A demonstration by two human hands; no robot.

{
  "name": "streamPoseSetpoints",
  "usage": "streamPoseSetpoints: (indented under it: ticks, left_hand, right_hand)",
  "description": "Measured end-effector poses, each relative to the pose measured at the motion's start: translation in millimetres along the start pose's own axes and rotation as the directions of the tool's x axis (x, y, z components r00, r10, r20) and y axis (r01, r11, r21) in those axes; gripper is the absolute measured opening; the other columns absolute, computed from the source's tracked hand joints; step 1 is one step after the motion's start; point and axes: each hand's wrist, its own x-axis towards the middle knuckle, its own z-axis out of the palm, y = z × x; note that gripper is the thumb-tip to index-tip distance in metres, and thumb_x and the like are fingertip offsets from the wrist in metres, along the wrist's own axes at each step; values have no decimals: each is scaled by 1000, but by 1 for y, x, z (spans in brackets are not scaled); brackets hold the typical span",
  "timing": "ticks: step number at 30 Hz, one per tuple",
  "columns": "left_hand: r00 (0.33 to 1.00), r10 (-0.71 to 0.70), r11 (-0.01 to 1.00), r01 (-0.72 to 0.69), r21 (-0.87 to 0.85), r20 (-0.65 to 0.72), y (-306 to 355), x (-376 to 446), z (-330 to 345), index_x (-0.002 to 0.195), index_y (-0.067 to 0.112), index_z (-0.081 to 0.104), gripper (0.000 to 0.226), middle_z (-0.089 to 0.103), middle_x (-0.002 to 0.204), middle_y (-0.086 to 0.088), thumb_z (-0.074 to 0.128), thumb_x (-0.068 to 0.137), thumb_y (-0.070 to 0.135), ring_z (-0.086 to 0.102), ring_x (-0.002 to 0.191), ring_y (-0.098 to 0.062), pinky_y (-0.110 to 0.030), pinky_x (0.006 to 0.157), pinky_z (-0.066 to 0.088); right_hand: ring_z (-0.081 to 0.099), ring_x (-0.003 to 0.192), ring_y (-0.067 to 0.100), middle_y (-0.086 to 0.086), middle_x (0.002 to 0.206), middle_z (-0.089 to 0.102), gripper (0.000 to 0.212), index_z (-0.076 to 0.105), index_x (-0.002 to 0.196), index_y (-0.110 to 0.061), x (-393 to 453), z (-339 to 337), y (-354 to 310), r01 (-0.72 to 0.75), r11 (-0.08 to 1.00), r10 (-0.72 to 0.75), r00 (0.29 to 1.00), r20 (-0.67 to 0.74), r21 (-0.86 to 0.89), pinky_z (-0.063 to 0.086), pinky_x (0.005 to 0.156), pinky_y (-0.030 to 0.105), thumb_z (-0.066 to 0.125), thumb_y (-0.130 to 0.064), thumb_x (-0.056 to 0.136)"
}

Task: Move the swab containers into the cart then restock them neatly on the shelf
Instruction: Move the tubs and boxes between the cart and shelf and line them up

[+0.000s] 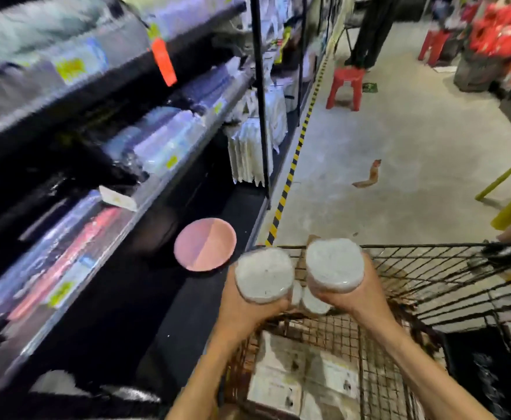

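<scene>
While held, two containers overhead

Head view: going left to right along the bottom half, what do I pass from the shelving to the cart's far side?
Shelf → pink lid → left hand holding a swab container → right hand holding another swab container → wire cart rim.

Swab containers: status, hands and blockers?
Left hand and right hand each grip one swab container, above cart. Pink lid on shelf.
</scene>
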Motion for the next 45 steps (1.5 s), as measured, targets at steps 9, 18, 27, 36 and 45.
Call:
streamPoseSetpoints:
  ticks: [9,18,27,36,45]
  left_hand:
    - [931,3,1000,-3,0,-366,69,-113,-170,109,13,62,67,71,98,-6,86,46,13,65,91,-16,-36,80,53]
    - [729,198,957,0,289,-656,118,-301,-328,91,48,63,61,68,85,20,81,49,7,61,79,10,-14,71,50]
    - [638,117,914,231,334,-761,88,-488,-467,64,18,46,24,48,59,15,69,57,18,41,54,1,-15,52,35]
    - [433,47,969,199,146,-900,50,-583,-530,98,32,66,61,73,96,11,87,42,18,67,93,-1,-13,73,50]
    - [420,-5,968,229,100,-908,-7,-591,-568,103,29,69,62,73,99,5,90,47,10,68,97,-11,-17,74,52]
  right_hand:
    - [64,108,17,2,114,68,76,55,124,-18,-41,157,-118,205,952,-289,845,449,227,56,81,28,92,-5,58]
    - [67,104,16,0,109,71,68,63,117,-15,-195,330,-223,257,842,-518,629,579,474,53,84,22,90,-4,57]
    - [67,100,14,2,106,71,64,64,110,-24,-384,464,-267,120,794,-571,484,664,596,51,80,17,86,1,55]
    - [69,90,13,-1,99,72,56,65,104,-19,-465,561,-266,149,835,-542,386,747,529,51,75,16,86,0,56]
    - [60,77,37,27,90,63,44,57,95,6,-476,609,-255,97,888,-455,332,826,450,50,70,28,80,11,58]
